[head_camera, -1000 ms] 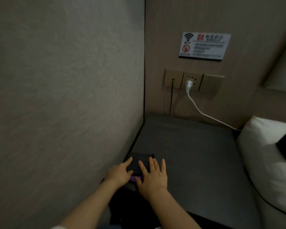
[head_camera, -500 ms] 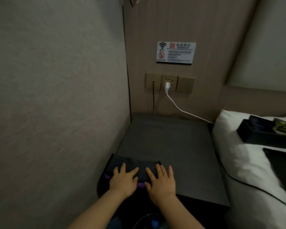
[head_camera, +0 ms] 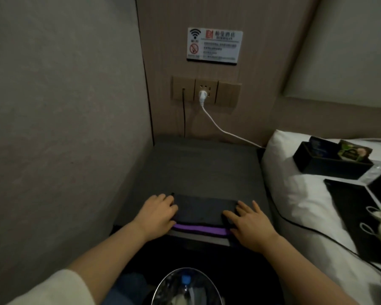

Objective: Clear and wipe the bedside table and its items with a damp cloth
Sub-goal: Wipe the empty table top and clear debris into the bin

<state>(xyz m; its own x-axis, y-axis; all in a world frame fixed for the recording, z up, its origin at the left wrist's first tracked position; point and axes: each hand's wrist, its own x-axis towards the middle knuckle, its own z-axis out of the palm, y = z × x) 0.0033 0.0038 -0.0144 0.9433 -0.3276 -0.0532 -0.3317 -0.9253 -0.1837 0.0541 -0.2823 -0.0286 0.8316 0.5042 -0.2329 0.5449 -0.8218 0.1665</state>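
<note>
While the folded cloth (head_camera: pixel 204 213) lay along the bench's (head_camera: pixel 198 164) front edge, you pressed it flat, your left hand (head_camera: pixel 157 214) spread on one end and your right hand (head_camera: pixel 250 225) on the other. It looked soft, light and limp; gripping both ends should keep it from bunching.

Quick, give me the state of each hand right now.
Left hand: open, flat on the left end of the cloth.
Right hand: open, fingers spread, pressing the cloth's right end.
</note>
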